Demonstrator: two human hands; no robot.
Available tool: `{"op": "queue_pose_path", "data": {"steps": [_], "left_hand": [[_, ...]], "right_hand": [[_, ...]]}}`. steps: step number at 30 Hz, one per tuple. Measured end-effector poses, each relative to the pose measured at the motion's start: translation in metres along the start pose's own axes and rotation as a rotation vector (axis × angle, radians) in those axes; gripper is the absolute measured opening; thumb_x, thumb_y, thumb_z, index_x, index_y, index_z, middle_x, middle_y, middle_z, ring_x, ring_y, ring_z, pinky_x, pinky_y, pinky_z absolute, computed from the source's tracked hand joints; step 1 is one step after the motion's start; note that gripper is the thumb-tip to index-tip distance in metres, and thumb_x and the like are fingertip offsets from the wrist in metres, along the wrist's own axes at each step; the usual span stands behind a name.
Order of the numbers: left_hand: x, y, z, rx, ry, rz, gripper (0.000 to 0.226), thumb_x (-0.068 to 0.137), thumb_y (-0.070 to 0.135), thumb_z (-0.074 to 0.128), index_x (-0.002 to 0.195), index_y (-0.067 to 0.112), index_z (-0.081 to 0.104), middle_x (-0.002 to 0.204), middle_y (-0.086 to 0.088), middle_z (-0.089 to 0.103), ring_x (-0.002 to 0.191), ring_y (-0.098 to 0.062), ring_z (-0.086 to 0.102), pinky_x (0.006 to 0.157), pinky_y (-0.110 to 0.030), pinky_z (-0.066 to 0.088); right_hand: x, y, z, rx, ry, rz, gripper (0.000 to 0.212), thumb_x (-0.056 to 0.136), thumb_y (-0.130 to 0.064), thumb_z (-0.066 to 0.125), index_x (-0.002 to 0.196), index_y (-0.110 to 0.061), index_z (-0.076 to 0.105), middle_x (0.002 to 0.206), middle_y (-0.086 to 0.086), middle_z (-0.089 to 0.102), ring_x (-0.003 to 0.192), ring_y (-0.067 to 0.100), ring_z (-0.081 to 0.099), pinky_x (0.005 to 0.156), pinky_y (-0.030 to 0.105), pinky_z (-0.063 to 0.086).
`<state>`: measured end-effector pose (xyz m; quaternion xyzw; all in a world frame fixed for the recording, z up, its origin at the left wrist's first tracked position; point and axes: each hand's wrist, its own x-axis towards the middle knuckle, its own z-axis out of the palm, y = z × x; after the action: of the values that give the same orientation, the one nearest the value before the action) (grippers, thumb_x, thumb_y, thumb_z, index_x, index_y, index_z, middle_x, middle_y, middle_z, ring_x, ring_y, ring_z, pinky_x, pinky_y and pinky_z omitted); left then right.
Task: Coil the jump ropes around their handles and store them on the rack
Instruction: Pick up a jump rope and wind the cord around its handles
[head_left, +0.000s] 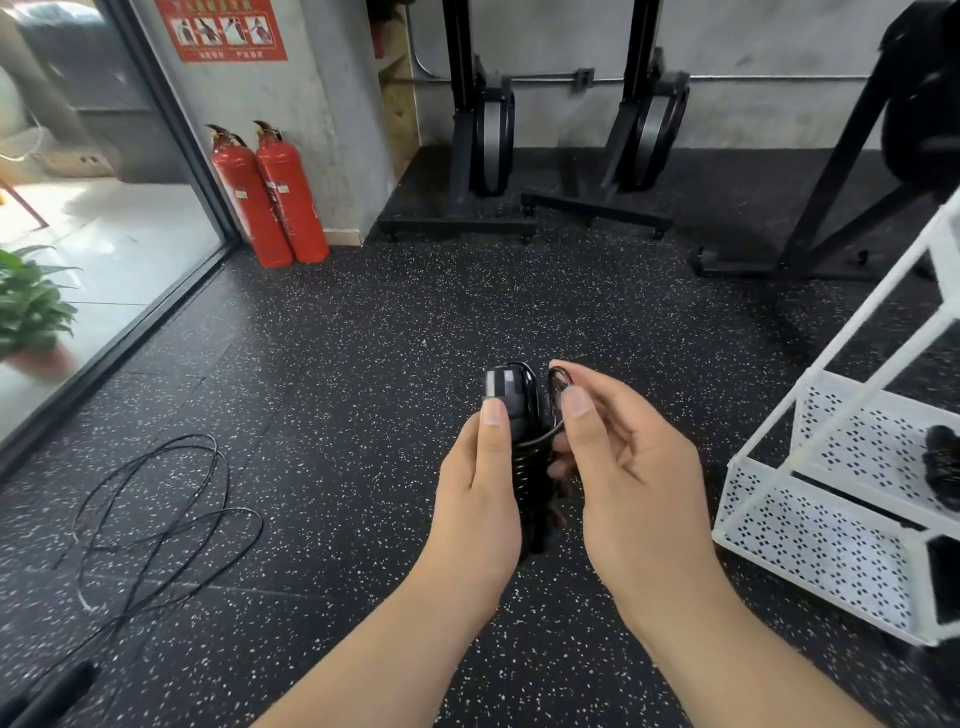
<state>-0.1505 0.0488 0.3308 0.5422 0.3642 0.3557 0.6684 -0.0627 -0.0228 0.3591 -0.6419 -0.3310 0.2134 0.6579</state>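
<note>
The left grip (483, 488) wraps the paired black handles (506, 387) of a jump rope, thumb pressed along their near side. The right grip (623, 467) pinches the last loop of thin cord (558, 379) between thumb and fingertips, just beside the handle tops. Turns of cord already band the handles between the two hands, above the speckled floor (389, 338).

The winding looks nearly finished, with the tail-end tuck not yet made. The bundle should be light and rigid at its core. The cord looks springy and slick and would likely unwind if released, so the sound hold is around the wrapped middle, clamping the turns, not on the bare end caps.

A second rope (166, 509) sprawls loose on the floor well to the left, one dark handle (57, 686) near the frame's lower corner. It is best lifted by its handles, since the cord would trail and tangle. The white rack (810, 551) stands near on the right, with a dark bundle (943, 462) on its perforated shelf, too blurred to identify.
</note>
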Motion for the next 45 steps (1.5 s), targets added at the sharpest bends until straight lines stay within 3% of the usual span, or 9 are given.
{"op": "queue_pose_path", "data": {"steps": [5,11,15,24,26,29,32,40,45], "left_hand": [[0.001,-0.003,-0.001,0.041,0.006,0.039,0.048,0.103,0.064,0.039,0.110,0.029,0.072,0.097,0.000,0.078,0.082,-0.009,0.072,0.075,-0.030,0.062],[0.008,-0.005,-0.007,0.094,0.065,0.083,0.053,0.096,0.070,0.038,0.116,0.034,0.070,0.107,0.010,0.078,0.100,-0.009,0.073,0.091,-0.034,0.058],[0.008,-0.005,-0.009,0.140,0.059,0.115,0.052,0.096,0.068,0.038,0.112,0.030,0.069,0.102,0.009,0.076,0.092,-0.005,0.070,0.080,-0.023,0.055],[0.007,-0.010,-0.012,0.261,0.077,0.177,0.044,0.100,0.063,0.037,0.107,0.027,0.061,0.088,0.020,0.070,0.074,0.002,0.061,0.065,-0.013,0.045],[0.006,-0.012,-0.012,0.288,0.086,0.180,0.044,0.102,0.065,0.036,0.110,0.029,0.061,0.090,0.017,0.071,0.074,0.000,0.062,0.067,-0.018,0.050],[0.007,-0.013,-0.014,0.333,0.071,0.175,0.041,0.106,0.068,0.036,0.112,0.034,0.059,0.093,0.011,0.072,0.078,-0.009,0.065,0.077,-0.039,0.059],[0.005,-0.010,-0.013,0.409,0.056,0.201,0.041,0.103,0.067,0.034,0.110,0.033,0.057,0.091,0.017,0.070,0.072,-0.003,0.060,0.064,-0.023,0.048],[0.002,-0.007,-0.009,0.469,0.065,0.210,0.029,0.105,0.060,0.037,0.107,0.037,0.054,0.088,0.022,0.069,0.066,0.000,0.059,0.058,-0.015,0.042],[0.003,-0.011,-0.009,0.417,0.030,0.175,0.032,0.104,0.061,0.038,0.105,0.035,0.056,0.088,0.014,0.072,0.065,-0.002,0.061,0.057,-0.019,0.045]], "right_hand": [[-0.002,-0.001,0.000,0.007,-0.040,0.005,0.025,0.108,-0.026,0.059,0.121,-0.036,0.077,0.108,-0.016,0.079,0.098,0.006,0.075,0.077,0.025,0.059],[-0.002,0.001,-0.003,-0.045,-0.052,0.006,0.021,0.099,-0.022,0.074,0.106,-0.041,0.082,0.097,-0.015,0.080,0.086,0.012,0.076,0.078,0.032,0.063],[0.002,0.005,-0.006,-0.163,-0.069,0.032,0.016,0.097,-0.026,0.077,0.106,-0.038,0.083,0.097,-0.022,0.079,0.091,0.008,0.076,0.087,0.039,0.063],[0.002,0.009,-0.008,-0.292,-0.065,0.083,0.007,0.094,-0.036,0.080,0.099,-0.039,0.084,0.088,-0.026,0.078,0.084,0.003,0.075,0.087,0.037,0.062],[0.001,0.011,-0.006,-0.239,-0.056,0.140,0.006,0.094,-0.036,0.080,0.097,-0.038,0.084,0.084,-0.021,0.078,0.080,0.006,0.074,0.086,0.041,0.062],[0.002,0.012,-0.005,-0.224,-0.031,0.148,0.006,0.094,-0.036,0.080,0.096,-0.039,0.084,0.087,-0.023,0.078,0.083,0.006,0.075,0.088,0.042,0.062],[0.003,0.011,-0.006,-0.206,-0.007,0.148,0.006,0.094,-0.034,0.081,0.094,-0.038,0.084,0.086,-0.023,0.078,0.083,0.006,0.074,0.089,0.043,0.062],[-0.001,0.008,-0.002,-0.303,0.081,0.048,0.008,0.094,-0.035,0.080,0.097,-0.041,0.084,0.092,-0.028,0.076,0.093,-0.004,0.071,0.091,0.034,0.058],[-0.006,0.010,0.003,-0.243,0.106,0.073,0.010,0.094,-0.031,0.080,0.099,-0.038,0.084,0.093,-0.027,0.077,0.093,-0.003,0.072,0.090,0.031,0.059]]}}
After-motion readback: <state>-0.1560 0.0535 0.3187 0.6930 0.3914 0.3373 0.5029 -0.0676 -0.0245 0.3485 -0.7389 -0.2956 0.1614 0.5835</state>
